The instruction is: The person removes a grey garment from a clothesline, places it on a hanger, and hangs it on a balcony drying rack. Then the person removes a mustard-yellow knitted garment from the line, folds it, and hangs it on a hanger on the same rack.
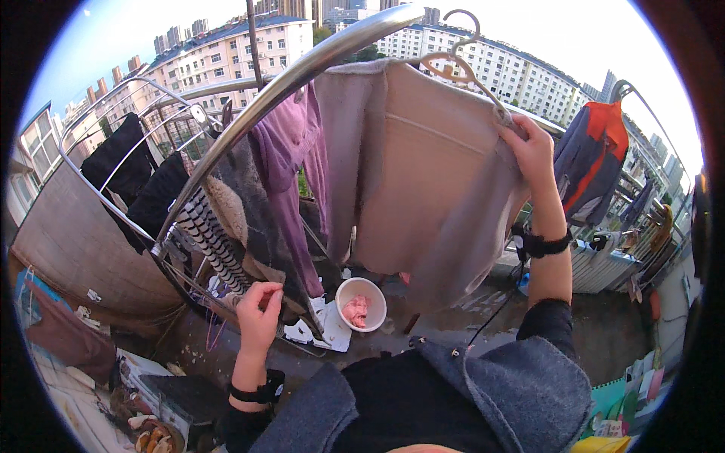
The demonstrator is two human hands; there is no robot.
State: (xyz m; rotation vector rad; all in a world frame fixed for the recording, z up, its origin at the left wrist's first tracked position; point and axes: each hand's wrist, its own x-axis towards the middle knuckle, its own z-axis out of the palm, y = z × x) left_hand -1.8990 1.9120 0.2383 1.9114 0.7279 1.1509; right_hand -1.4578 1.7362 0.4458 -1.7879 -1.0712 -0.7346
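Reaching toward 2 o'clock, the right hand (532, 147) has thumb and fingers drawn together at the top corner of a beige garment (434, 174), beside the lower end of a hanger (464, 72). The pinch leaves little gap and has hold of the cloth there; whether it also grips the hanger cannot be told. The garment spreads from the middle toward 1 and 2 o'clock, with one sleeve-like fold hanging below the right hand. The hanger sits at 1 o'clock, its hook pointing up against the sky.

Between 7 and 8 o'clock, the left hand (258, 321) is raised with its fingers curled and thumb close to them; whether anything lies between the tips cannot be told. Just beyond it hangs a dark grey garment (260, 200) with tan fleece, near a striped black-and-white cloth (211, 241) at 9 o'clock. Purple clothing (294, 155) hangs between 10 and 11 o'clock, just beside the beige garment.

A thick metal rail (302, 64) arches across 11 o'clock. Black clothes (124, 162) hang between 9 and 10 o'clock, and a grey-and-orange jacket (596, 155) between 2 and 3. At 6 o'clock a white bucket (382, 306) stands on the wet-looking floor (445, 336), holding a pink bundle (356, 311). Black bands (545, 243) circle both wrists.
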